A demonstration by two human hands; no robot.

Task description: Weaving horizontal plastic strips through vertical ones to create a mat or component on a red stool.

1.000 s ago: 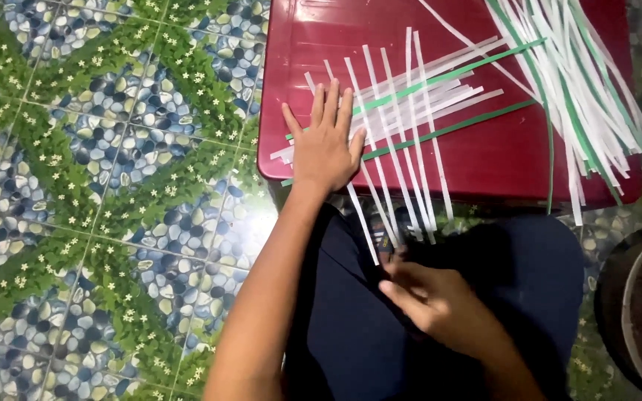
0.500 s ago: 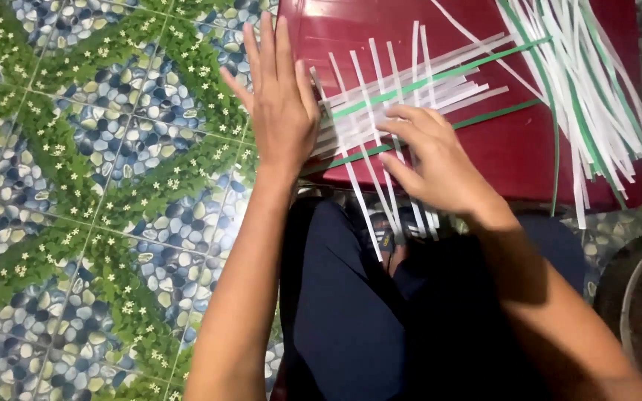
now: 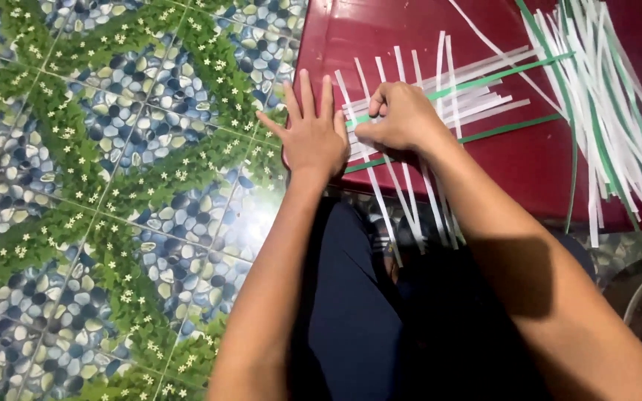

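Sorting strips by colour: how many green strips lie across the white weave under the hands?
2. An upper green strip runs from the right hand up-right; a lower green strip lies below it. More green may hide in the loose pile.

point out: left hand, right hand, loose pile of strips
left hand (image 3: 312, 137), head view, on the back of the hand, lying flat.
right hand (image 3: 404, 117), head view, on the knuckles, fingers curled on woven strips.
loose pile of strips (image 3: 607, 96), head view, mid-bundle.
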